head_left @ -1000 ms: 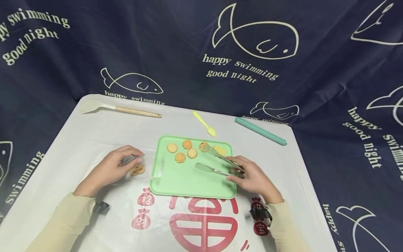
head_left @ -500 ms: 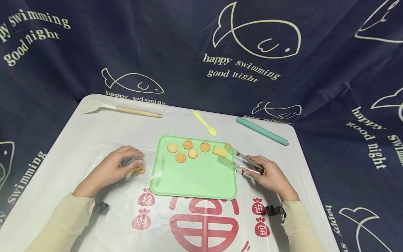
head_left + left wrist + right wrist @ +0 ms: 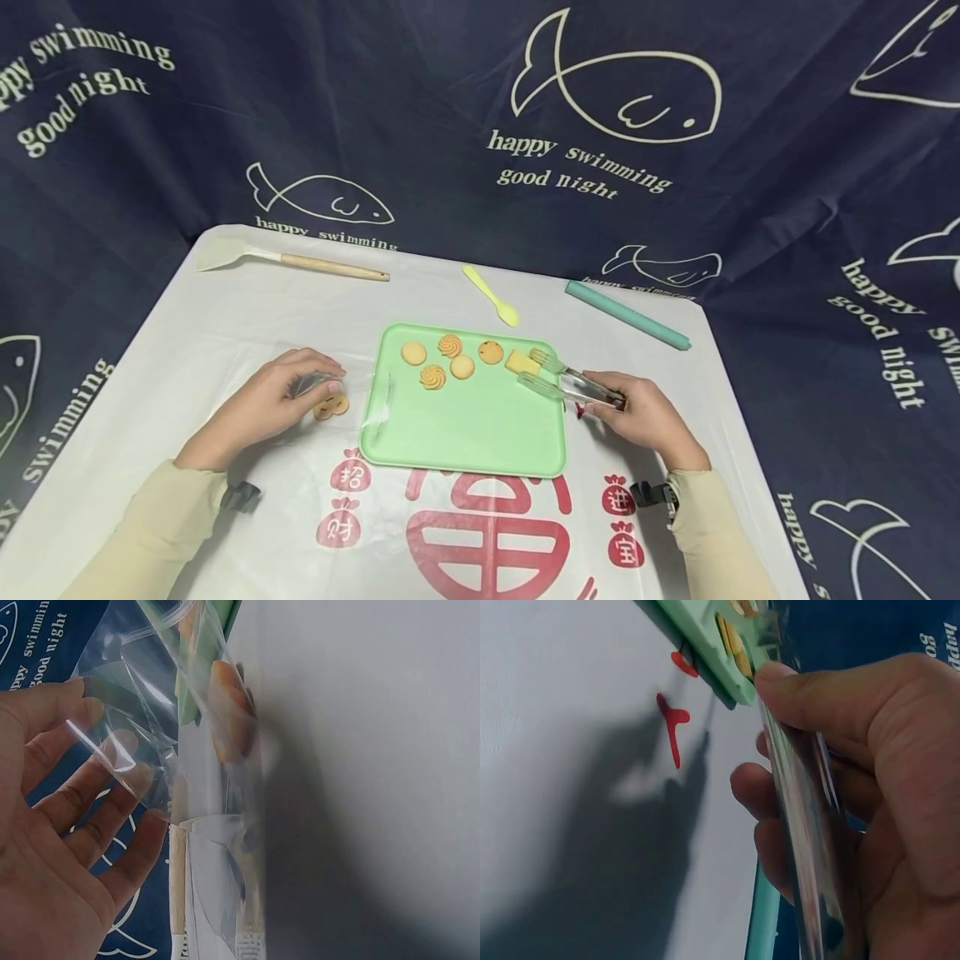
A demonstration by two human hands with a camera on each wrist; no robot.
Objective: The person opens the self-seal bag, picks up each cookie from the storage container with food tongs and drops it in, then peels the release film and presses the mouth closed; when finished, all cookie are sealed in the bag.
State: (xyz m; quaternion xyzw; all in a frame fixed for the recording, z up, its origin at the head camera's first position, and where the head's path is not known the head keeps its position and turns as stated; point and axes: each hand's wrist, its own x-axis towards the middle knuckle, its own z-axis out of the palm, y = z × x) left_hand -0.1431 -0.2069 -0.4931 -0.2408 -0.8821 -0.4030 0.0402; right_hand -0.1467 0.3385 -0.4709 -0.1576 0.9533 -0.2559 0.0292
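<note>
Tongs (image 3: 570,384) have swung away from the middle of the green tray (image 3: 465,433) over the last second and now sit at its far right corner, tips straddling the yellow square biscuit (image 3: 522,362). Right hand (image 3: 643,410) has come back off the tray with them and rests on the worktop by the tray's right edge, fingers (image 3: 817,697) and thumb wrapped round the clear handles. Tips are spread on either side of the biscuit, not yet squeezed onto it, so it looks like this piece is the one being lined up.

Left hand (image 3: 270,402) has barely stirred: it sits left of the tray, fingers (image 3: 112,761) pinching the mouth of a clear plastic bag (image 3: 187,735) with one brown biscuit (image 3: 331,406) inside it, flat on the worktop.

On the tray's far side four more biscuits (image 3: 450,360) lie in a loose cluster. Along the far edge of the worktop: a spatula (image 3: 292,260), a yellow spoon (image 3: 491,294) and a teal stick (image 3: 626,314).
</note>
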